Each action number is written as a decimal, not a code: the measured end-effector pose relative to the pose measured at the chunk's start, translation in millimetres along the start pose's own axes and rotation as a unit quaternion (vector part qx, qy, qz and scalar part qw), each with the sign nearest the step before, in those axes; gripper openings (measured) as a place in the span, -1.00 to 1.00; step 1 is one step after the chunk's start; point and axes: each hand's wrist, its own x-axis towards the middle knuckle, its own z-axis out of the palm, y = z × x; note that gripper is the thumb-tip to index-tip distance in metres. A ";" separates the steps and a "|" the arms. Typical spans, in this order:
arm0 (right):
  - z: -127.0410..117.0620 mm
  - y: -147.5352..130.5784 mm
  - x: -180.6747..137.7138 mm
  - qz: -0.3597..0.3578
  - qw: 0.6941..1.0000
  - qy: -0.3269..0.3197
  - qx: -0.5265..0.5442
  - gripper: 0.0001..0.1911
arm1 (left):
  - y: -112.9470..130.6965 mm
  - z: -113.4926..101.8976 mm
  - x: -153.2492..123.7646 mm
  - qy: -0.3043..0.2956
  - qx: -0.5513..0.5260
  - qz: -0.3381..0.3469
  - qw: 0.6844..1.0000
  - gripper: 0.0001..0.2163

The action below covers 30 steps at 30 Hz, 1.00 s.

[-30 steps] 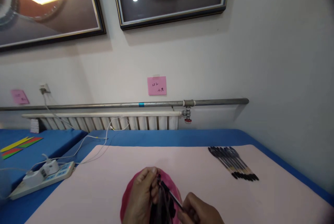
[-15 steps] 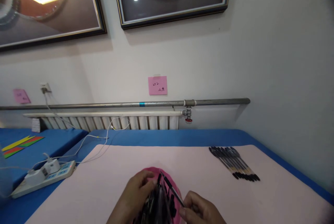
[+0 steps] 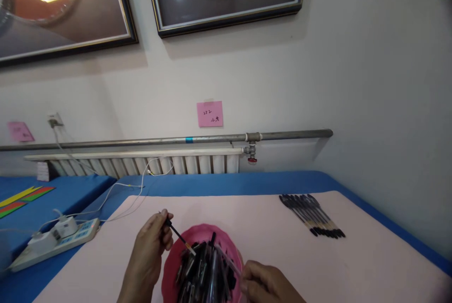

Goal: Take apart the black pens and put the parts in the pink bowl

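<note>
A pink scalloped bowl [image 3: 168, 269] stands in front of me, filled with a jumble of black and clear pen parts [image 3: 203, 270]. At its left rim, my left hand [image 3: 150, 246] pinches a thin pen refill [image 3: 181, 238] by its black end. The refill slants down over the bowl, its pale end above the parts. My right hand [image 3: 266, 282], fingers closed, grips a clear pen barrel [image 3: 229, 260] at the bowl's right side; the barrel points up and left over the parts. Farther right, several assembled-looking pens [image 3: 312, 216] with black ends lie side by side.
Pink paper [image 3: 282, 251] covers the blue table [image 3: 229, 183]. At left, a power strip [image 3: 56, 244] holds white plugs, and a white cable [image 3: 143, 180] runs across the table. Coloured strips [image 3: 26, 195] lie on another blue table. A radiator [image 3: 197, 164] and pipe line the wall.
My left hand has moved left and up out of the bowl, with the refill now in its fingers. The pen in my right hand now shows as a clear barrel. My view has shifted slightly.
</note>
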 end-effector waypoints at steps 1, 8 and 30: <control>-1.3 0.2 0.2 0.002 1.000 0.013 0.014 -0.85 | 0.8 -1.0 -0.2 -0.002 0.020 0.000 1.000 -0.65; -5.3 -1.3 0.9 0.012 0.997 0.024 0.076 -0.79 | -28.8 24.4 -18.1 -0.155 0.186 -0.078 0.967 -0.65; 8.7 1.3 -2.2 0.020 0.986 -0.043 0.158 -0.88 | -34.5 32.7 -19.5 -0.114 0.091 -0.052 0.988 -0.71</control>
